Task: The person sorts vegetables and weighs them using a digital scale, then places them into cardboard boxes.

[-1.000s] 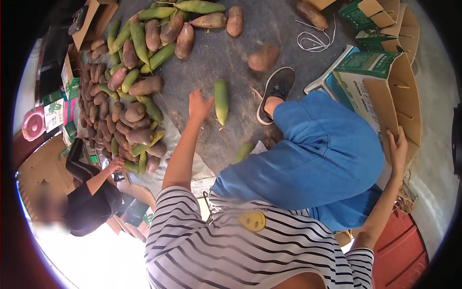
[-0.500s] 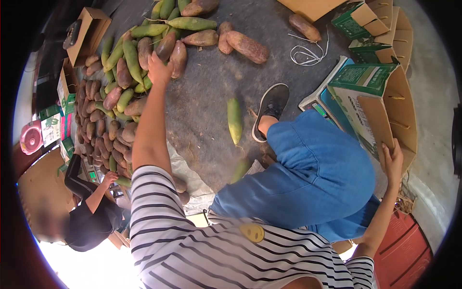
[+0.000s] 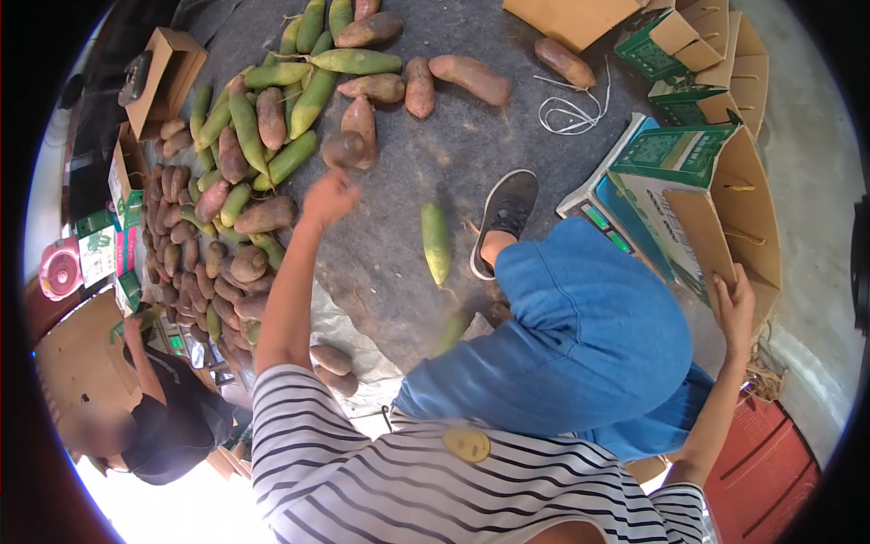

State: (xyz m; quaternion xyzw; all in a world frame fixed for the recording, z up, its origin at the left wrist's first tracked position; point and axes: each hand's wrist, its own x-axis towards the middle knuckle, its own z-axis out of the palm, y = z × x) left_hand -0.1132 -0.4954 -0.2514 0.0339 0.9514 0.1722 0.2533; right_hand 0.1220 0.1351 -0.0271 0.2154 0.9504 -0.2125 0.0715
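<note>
My left hand (image 3: 331, 197), slightly blurred, is closed on a reddish-brown radish (image 3: 344, 150), raised away from the pile. Another reddish radish (image 3: 359, 125) lies just behind it, partly covered. To the left spreads a heap of long green radishes (image 3: 244, 122) and reddish-brown ones (image 3: 271, 118). My right hand (image 3: 732, 304) grips the near edge of an open green-and-white cardboard box (image 3: 675, 204). The box sits on a scale (image 3: 605, 227) with lit green displays.
A single green radish (image 3: 435, 243) lies beside my shoe (image 3: 509, 204). White string (image 3: 573, 113) is on the floor near one reddish radish (image 3: 564, 63). More open boxes (image 3: 707, 91) line the right. At left, a co-worker (image 3: 177, 417) reaches toward the heap's edge.
My left hand has pulled back toward me from the heap, bringing a reddish radish along. My right hand stays on the box. The scale displays show more clearly; the co-worker's arm has shifted left.
</note>
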